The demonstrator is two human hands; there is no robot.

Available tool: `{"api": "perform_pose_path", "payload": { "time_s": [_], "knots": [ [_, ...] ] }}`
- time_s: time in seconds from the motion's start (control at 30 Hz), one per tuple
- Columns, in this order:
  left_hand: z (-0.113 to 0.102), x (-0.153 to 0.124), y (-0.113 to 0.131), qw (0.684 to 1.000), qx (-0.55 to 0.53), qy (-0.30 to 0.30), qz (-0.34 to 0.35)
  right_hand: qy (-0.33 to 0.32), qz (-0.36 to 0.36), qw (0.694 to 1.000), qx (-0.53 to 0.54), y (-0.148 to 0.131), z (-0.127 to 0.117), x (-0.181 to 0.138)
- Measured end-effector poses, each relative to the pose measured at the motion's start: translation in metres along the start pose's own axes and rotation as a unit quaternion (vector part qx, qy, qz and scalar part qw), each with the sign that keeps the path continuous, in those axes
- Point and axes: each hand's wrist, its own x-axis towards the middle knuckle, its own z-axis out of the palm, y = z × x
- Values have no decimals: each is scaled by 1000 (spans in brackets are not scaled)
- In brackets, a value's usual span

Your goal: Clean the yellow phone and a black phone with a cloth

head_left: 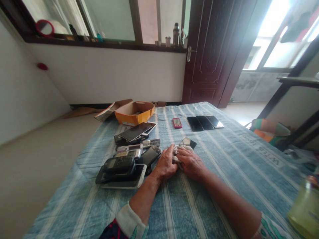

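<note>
My left hand point(166, 163) and my right hand point(191, 162) meet at the middle of the bed-like surface, both closed on a bunched pale cloth point(176, 158). Just past my fingers a dark, flat phone point(191, 143) pokes out from the cloth; the rest of it is covered. To the left of my left hand lies a pile of old phones, with a black slider-type phone point(118, 164) on top of a white-edged smartphone point(141, 179). A dark touch phone point(151, 155) and a keypad phone point(152, 142) are nearest that hand.
Farther back stand a pink phone point(177, 123) and a row of dark smartphones point(201, 123), all lying flat. An open orange box point(134, 118) rests at the back left. Striped blue fabric point(169, 205) covers the surface. A yellowish bottle point(305, 207) is at the right edge.
</note>
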Motion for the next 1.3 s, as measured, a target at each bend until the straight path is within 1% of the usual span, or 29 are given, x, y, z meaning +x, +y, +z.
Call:
{"api": "perform_pose_path", "payload": {
  "time_s": [0.07, 0.17, 0.23, 0.33, 0.47, 0.53, 0.67, 0.8, 0.9, 1.0, 1.17, 1.23, 1.3],
  "knots": [
    [0, 0, 1, 1000, 3, -2, 2, 7, 18, 1000, -5, 10, 0, 3],
    [-1, 0, 1, 1000, 5, -1, 1, 23, 71, 997, -25, 27, -1, 4],
    [-1, 0, 1, 1000, 2, 1, 2, 28, 103, 993, -40, 32, -2, 2],
    [-1, -1, 1, 1000, 0, 2, 5, 32, 109, 992, -52, 26, -2, -2],
    [-1, 0, 1, 1000, 0, 4, 7, 9, 54, 998, -23, 10, 0, -1],
    [-1, 0, 2, 1000, -4, 9, 11, -4, 44, 999, -12, 7, 1, 4],
    [0, 0, 5, 1000, -4, 17, 8, -5, 80, 997, -11, 15, 0, 13],
    [3, 1, 4, 1000, 7, 25, -1, 28, 137, 990, -36, 25, 0, 13],
    [4, 1, 3, 1000, 4, 27, -3, 35, 162, 985, -58, 26, 1, 9],
    [5, 1, 3, 1000, 1, 29, -6, 30, 150, 986, -64, 21, 4, 5],
    [8, 2, 4, 999, 16, 46, -9, 7, 73, 997, -32, 11, 7, 4],
    [8, 2, 5, 999, 18, 50, -4, 3, 72, 997, -26, 13, 6, 7],
    [8, 2, 6, 998, 19, 51, -6, 5, 96, 995, -32, 19, 4, 10]
  ]
}}
